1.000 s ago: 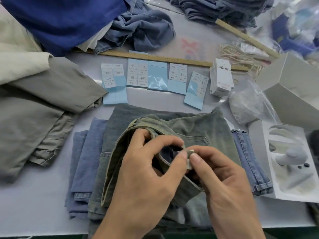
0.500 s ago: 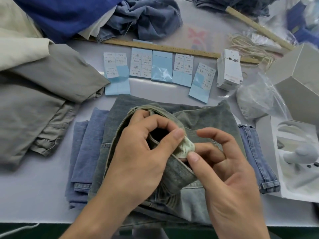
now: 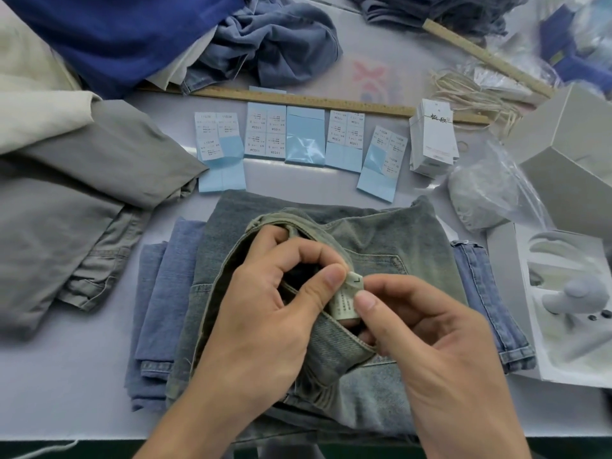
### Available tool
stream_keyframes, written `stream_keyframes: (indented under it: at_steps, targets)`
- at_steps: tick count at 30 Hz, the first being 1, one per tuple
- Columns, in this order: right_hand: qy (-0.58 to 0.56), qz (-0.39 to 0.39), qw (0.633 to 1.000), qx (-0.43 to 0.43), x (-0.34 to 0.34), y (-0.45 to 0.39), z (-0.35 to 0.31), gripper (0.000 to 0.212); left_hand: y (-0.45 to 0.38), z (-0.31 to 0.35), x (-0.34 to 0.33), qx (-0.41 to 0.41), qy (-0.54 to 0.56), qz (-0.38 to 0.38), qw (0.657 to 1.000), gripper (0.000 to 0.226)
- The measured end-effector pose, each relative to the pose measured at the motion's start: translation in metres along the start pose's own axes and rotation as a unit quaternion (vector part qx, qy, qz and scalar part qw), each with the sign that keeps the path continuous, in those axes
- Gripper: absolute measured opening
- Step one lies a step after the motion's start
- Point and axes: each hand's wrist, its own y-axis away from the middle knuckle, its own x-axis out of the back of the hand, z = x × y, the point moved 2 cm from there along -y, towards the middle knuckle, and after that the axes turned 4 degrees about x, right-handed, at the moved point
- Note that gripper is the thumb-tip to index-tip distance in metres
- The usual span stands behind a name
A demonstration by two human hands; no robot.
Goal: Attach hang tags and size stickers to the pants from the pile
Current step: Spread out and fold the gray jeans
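In the head view, a pair of grey-green washed jeans (image 3: pixel 381 240) lies folded on top of bluer denim pants (image 3: pixel 165 293) at the near middle of the pale surface (image 3: pixel 66 376). The left hand (image 3: pixel 265 319) has its fingers hooked inside the opened waistband, thumb pressed against a small sewn-in label (image 3: pixel 346 298) that stands up from the band. The right hand (image 3: pixel 440 342) pinches the same label from the other side between thumb and curled forefinger; a letter L shows at the label's top. So each grip is closed on cloth, the left on the waistband, the right on the label. Beyond the jeans a row of light-blue sticker sheets (image 3: pixel 304 137) lies flat beside a stack of white hang tags (image 3: pixel 433 140), just in front of a wooden ruler (image 3: pixel 298 101). Grey trousers (image 3: pixel 82 180) are heaped at the left
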Motion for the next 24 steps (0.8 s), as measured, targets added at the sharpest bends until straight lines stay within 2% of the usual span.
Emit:
stream_keyframes:
  at_steps: [5, 6, 8, 11, 13, 15, 17, 18, 19, 20, 21, 22, 24]
  targets:
    - [0.011, 0.001, 1.000, 0.025, -0.001, 0.001, 0.004, 0.014, 0.001, -0.005, 0.000, -0.010, -0.010, 0.008, 1.000, 0.004]
    - [0.028, -0.011, 0.998, 0.053, -0.004, 0.003, 0.006, 0.010, 0.003, -0.008, 0.003, -0.011, -0.005, 0.008, 1.000, 0.005]
    - [0.112, -0.032, 0.979, 0.169, -0.012, 0.010, 0.008, 0.002, 0.010, -0.024, 0.014, 0.012, 0.044, 0.036, 0.998, 0.011]
    - [0.262, 0.004, 0.903, 0.340, -0.019, 0.011, 0.023, 0.015, 0.030, -0.065, 0.039, 0.132, 0.139, 0.153, 0.970, 0.037]
    - [0.369, -0.076, 0.847, 0.376, -0.031, 0.005, 0.048, 0.030, 0.041, -0.089, 0.055, 0.216, 0.165, 0.205, 0.940, 0.038]
    - [0.523, -0.205, 0.758, 0.332, -0.047, 0.003, 0.082, 0.047, 0.047, -0.106, 0.066, 0.252, 0.182, 0.256, 0.915, 0.034]
    - [0.614, -0.304, 0.681, 0.259, -0.059, 0.000, 0.114, 0.053, 0.045, -0.104, 0.067, 0.210, 0.094, 0.319, 0.919, 0.047]
    - [0.623, -0.313, 0.673, 0.248, -0.060, -0.002, 0.123, 0.051, 0.042, -0.100, 0.064, 0.144, -0.014, 0.335, 0.931, 0.047]
    - [0.602, -0.309, 0.692, 0.251, -0.059, -0.004, 0.127, 0.048, 0.036, -0.093, 0.058, 0.048, -0.150, 0.325, 0.933, 0.041]
    - [0.578, -0.314, 0.709, 0.254, -0.059, -0.004, 0.126, 0.043, 0.030, -0.085, 0.051, -0.049, -0.285, 0.276, 0.917, 0.031]
    - [0.556, -0.327, 0.727, 0.236, -0.050, -0.005, 0.118, 0.038, 0.024, -0.085, 0.043, -0.124, -0.393, 0.222, 0.884, 0.032]
    - [0.552, -0.328, 0.730, 0.233, -0.054, -0.004, 0.118, 0.034, 0.016, -0.091, 0.037, -0.182, -0.463, 0.164, 0.852, 0.036]
    - [0.540, -0.308, 0.749, 0.229, -0.044, -0.024, 0.100, 0.027, -0.007, -0.100, 0.035, -0.230, -0.525, 0.064, 0.817, 0.041]
